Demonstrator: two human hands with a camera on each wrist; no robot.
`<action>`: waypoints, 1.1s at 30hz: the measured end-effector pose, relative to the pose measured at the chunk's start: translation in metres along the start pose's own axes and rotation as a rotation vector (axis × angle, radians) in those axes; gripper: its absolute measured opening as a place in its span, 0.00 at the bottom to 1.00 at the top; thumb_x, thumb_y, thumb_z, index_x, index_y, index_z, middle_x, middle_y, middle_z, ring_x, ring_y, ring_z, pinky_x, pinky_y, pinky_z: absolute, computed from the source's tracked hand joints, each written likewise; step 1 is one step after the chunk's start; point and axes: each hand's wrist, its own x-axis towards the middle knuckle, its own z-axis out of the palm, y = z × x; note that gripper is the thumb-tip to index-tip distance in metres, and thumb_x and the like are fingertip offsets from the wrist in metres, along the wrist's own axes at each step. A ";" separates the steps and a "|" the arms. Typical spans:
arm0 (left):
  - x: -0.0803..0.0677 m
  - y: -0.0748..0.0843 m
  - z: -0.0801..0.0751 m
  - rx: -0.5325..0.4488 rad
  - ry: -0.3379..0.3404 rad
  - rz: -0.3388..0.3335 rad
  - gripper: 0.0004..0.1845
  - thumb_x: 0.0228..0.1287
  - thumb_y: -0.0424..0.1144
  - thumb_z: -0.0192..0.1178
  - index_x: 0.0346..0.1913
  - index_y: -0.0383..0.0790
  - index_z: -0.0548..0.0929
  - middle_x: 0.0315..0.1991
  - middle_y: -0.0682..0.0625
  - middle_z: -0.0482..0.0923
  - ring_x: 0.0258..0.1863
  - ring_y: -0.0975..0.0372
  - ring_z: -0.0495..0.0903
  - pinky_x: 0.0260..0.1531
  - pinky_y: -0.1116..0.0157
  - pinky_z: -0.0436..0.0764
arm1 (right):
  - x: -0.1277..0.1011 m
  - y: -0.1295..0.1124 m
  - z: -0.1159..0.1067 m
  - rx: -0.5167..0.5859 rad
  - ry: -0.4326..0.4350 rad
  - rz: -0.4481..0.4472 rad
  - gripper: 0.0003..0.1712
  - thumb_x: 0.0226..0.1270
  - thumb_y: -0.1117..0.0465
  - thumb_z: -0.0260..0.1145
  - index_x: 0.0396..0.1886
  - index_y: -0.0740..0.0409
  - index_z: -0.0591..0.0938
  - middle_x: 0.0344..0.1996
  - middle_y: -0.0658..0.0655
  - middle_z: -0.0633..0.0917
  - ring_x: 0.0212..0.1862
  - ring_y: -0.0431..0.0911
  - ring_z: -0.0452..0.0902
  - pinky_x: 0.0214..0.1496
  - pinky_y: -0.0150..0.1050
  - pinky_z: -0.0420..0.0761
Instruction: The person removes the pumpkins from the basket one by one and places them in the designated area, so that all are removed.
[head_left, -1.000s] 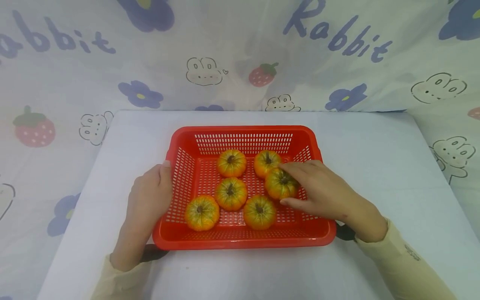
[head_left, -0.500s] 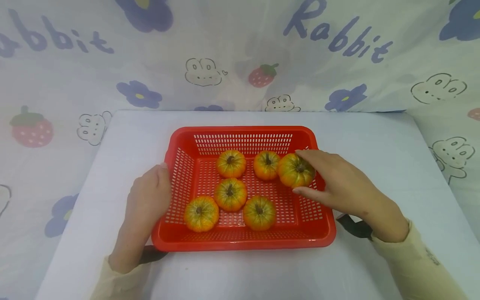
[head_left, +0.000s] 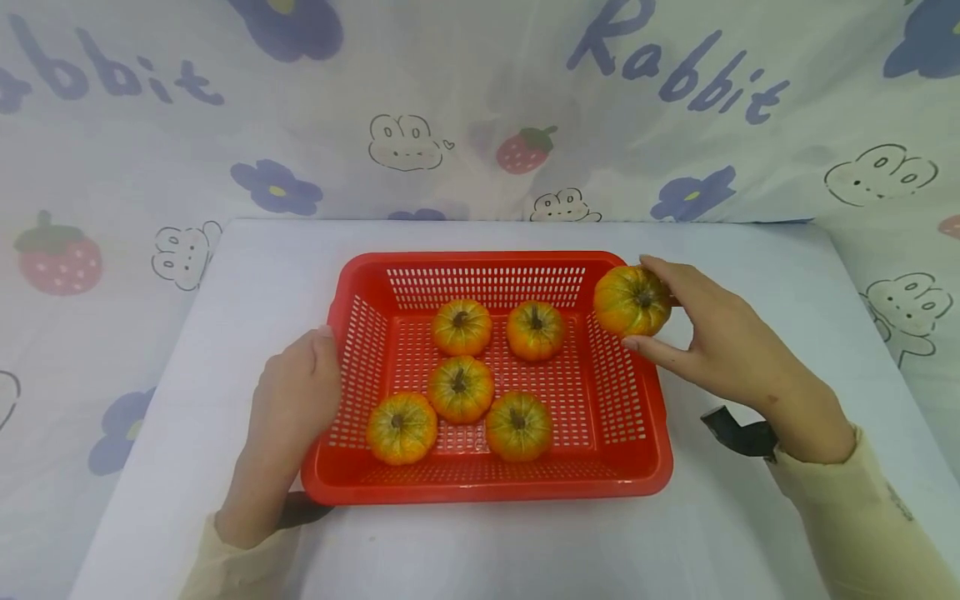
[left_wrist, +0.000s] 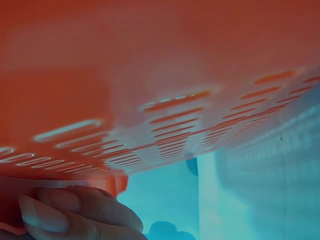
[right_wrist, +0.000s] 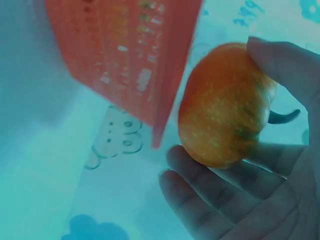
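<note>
While right hand (head_left: pixel 726 340) holds pumpkin (head_left: pixel 628 302), basket (head_left: pixel 480 490) alongside

Cream sleeves (head_left: pixel 847 517), one bearing a grey mark (head_left: pixel 900 502), adjoin black wristpieces (head_left: pixel 738 435).

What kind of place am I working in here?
Probably a small staged tabletop set, though the wider room is out of view. A backdrop printed with rabbits, strawberries and flowers surrounds a white table, where a red basket holds five small pumpkins.
</note>
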 end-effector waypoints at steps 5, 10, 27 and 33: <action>0.000 0.000 0.000 0.000 0.000 -0.002 0.31 0.72 0.64 0.29 0.47 0.40 0.70 0.37 0.45 0.78 0.29 0.57 0.80 0.29 0.60 0.84 | 0.004 0.017 -0.001 0.027 0.032 0.027 0.51 0.55 0.48 0.74 0.74 0.55 0.58 0.64 0.58 0.70 0.56 0.52 0.72 0.50 0.56 0.79; 0.000 -0.001 0.000 -0.004 0.004 0.001 0.32 0.72 0.64 0.28 0.48 0.40 0.70 0.37 0.45 0.78 0.29 0.56 0.80 0.27 0.61 0.84 | 0.006 0.032 -0.003 0.063 0.054 0.057 0.47 0.57 0.48 0.73 0.73 0.53 0.61 0.63 0.58 0.71 0.56 0.53 0.72 0.51 0.58 0.78; -0.001 0.000 -0.001 -0.016 -0.001 -0.002 0.31 0.72 0.64 0.29 0.47 0.39 0.70 0.36 0.45 0.79 0.29 0.57 0.80 0.28 0.60 0.84 | 0.013 0.066 0.009 0.094 -0.014 0.275 0.50 0.59 0.37 0.66 0.73 0.56 0.59 0.65 0.64 0.69 0.61 0.64 0.66 0.53 0.66 0.72; 0.000 0.000 -0.001 -0.022 -0.006 -0.004 0.32 0.72 0.64 0.28 0.47 0.39 0.70 0.37 0.45 0.78 0.29 0.57 0.80 0.28 0.61 0.84 | 0.018 0.082 0.022 0.083 -0.055 0.300 0.51 0.60 0.35 0.64 0.73 0.60 0.58 0.65 0.67 0.68 0.59 0.64 0.66 0.53 0.66 0.73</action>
